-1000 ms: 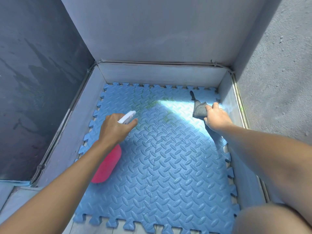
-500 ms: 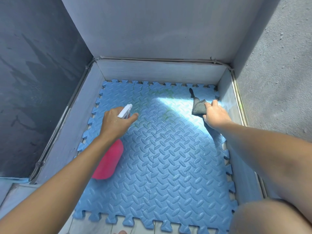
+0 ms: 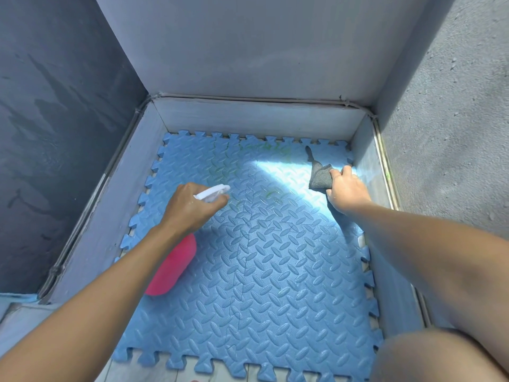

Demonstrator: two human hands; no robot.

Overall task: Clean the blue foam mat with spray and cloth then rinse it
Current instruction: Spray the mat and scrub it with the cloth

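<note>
No legible text, label, brand, number or sign anywhere in view.

Outdoor wash corner of a house, as best I can judge from my feed.

I look down into a shallow square pit, low painted concrete kerbs (image 3: 256, 118) on three sides, its floor filled by the blue foam mat (image 3: 275, 271). A smooth grey wall (image 3: 248, 51) rises behind it, a rough plastered wall (image 3: 454, 119) stands on the right, and the dark wall (image 3: 55, 119) on the left carries damp streaks. A hard patch of sunlight (image 3: 286, 175) across the far side tells me it's open to daylight.
</note>
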